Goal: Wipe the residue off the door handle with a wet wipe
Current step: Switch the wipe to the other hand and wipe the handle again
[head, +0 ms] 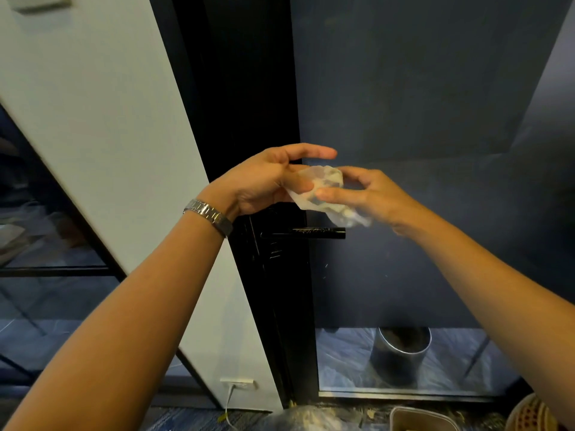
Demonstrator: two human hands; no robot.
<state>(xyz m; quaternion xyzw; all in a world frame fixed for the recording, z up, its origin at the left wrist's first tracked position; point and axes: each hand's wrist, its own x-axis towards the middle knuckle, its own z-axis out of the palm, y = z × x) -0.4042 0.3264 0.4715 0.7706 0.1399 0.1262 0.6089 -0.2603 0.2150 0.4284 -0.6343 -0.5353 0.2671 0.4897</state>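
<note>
Both hands meet at mid-frame, just above the door handle [317, 233]. Left hand [267, 181] pinches the crumpled wet wipe [323, 191] under its thumb, the forefinger stretched straight above it. Right hand [370, 194] grips the wipe's other side, fingers curled. The wipe is thin, translucent white and blotched with brownish marks. A metal link watch [208, 214] circles the left wrist. The handle is a slim black bar on a matte dark door [420, 104]. A white wall panel [102, 113] fills the upper left, and a round dark bin [401, 353] stands at lower right.
</note>
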